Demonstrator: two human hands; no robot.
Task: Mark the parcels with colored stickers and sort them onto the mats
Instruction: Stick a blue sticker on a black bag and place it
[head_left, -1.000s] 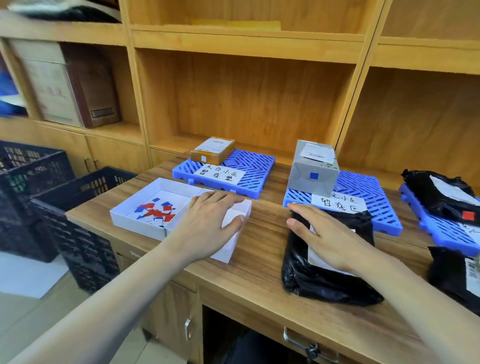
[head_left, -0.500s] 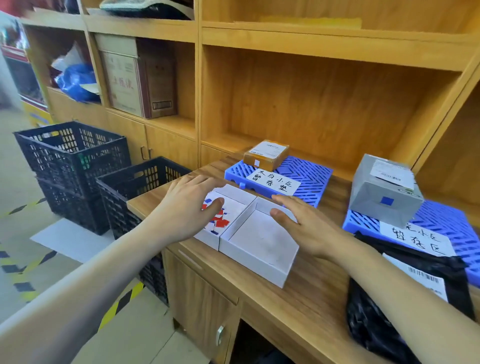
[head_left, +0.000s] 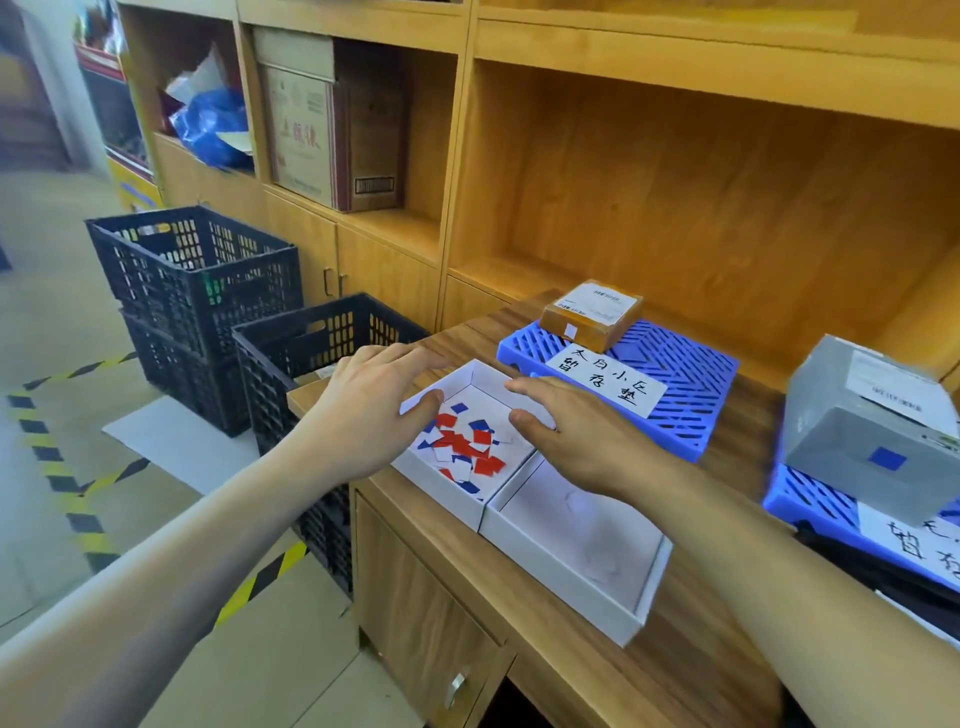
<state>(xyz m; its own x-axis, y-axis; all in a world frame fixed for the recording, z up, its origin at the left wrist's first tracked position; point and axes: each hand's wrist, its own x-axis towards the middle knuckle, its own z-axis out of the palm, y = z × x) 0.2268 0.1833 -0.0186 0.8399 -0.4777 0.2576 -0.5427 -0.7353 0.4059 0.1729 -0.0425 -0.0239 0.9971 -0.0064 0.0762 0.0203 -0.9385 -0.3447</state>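
Note:
A white box (head_left: 442, 486) holding several red, blue and white stickers (head_left: 464, 451) sits at the desk's left end. My left hand (head_left: 363, 410) rests on its left rim, fingers spread. My right hand (head_left: 566, 431) hovers over its right rim, fingers apart, holding nothing. A brown cardboard parcel (head_left: 592, 313) with a white sticker lies on the first blue mat (head_left: 691, 374). A grey parcel (head_left: 872, 431) with a blue sticker stands on the second blue mat (head_left: 800, 506). A black bag parcel (head_left: 883, 577) shows at the right edge.
An empty white lid (head_left: 582, 551) lies beside the sticker box. Two stacked black crates (head_left: 195, 291) and a third (head_left: 306, 364) stand on the floor left of the desk (head_left: 571, 660). Wooden shelves (head_left: 675, 156) rise behind, holding a carton (head_left: 317, 124).
The view swung left. My right hand left the black bag parcel and came over to the sticker box. My left hand slid from the lid to the box's left rim.

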